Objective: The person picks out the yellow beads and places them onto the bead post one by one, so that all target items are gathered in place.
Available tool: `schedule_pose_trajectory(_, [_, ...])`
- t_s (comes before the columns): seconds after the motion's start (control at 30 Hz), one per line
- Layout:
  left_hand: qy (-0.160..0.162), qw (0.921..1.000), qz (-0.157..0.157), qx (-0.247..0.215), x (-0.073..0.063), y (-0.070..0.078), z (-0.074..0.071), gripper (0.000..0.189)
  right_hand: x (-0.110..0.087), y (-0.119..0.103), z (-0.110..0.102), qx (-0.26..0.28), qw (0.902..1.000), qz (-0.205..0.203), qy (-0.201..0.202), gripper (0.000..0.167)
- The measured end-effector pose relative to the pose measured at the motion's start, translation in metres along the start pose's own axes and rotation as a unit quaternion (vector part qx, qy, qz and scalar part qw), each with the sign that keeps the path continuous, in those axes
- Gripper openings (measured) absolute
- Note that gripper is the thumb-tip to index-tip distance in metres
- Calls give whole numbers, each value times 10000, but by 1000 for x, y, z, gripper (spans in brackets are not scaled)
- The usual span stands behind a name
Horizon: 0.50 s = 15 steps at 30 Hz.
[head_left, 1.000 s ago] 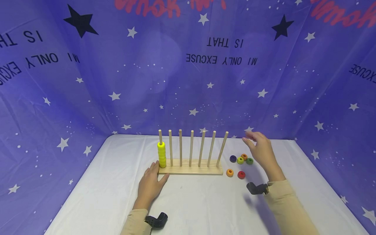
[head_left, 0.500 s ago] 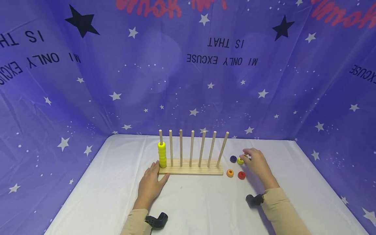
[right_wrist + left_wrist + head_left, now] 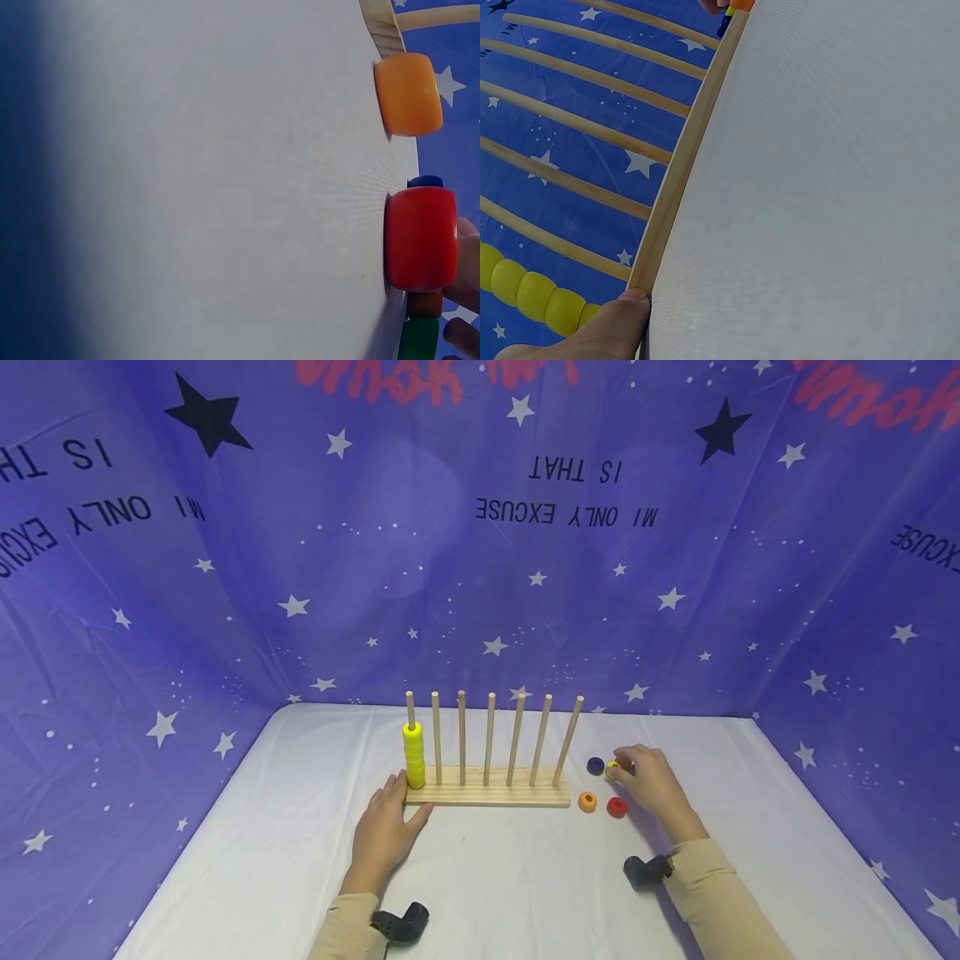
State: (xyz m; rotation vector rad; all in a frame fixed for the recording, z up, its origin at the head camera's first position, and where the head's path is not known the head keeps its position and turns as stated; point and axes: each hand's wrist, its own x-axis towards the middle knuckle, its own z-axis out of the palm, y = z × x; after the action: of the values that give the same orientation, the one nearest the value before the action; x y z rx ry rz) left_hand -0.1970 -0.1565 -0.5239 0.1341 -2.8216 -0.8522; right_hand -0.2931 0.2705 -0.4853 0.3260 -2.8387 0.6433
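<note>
A wooden peg rack (image 3: 487,795) with several upright pegs stands on the white table. Yellow beads (image 3: 413,756) are stacked on its leftmost peg; the other pegs are bare. My left hand (image 3: 382,835) rests at the rack's left end, thumb against the front edge and fingers fairly straight along the side. In the left wrist view the thumb (image 3: 619,326) touches the base's end. Right of the rack, my right hand (image 3: 654,787) pinches a loose yellow bead (image 3: 612,770) between thumb and finger, low at the table. The red bead (image 3: 421,238) hides that pinch in the right wrist view.
A dark blue bead (image 3: 596,766) lies left of the right hand. Nearer are an orange bead (image 3: 587,802) and a red one. A green bead (image 3: 418,341) and a darker orange bead (image 3: 425,304) sit by the right fingers. Purple star-printed cloth (image 3: 487,577) walls the table.
My right hand has come down and to the left from above the beads, and its thumb and finger have closed around the yellow bead. The left hand and rack have stayed put.
</note>
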Motion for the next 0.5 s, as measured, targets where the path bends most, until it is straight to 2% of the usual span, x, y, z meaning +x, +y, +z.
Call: schedule_pose_trajectory(0.5, [12,10000,23,-17,-1,-1,0,80,-1,2,-1,-252,9997,45,43,39])
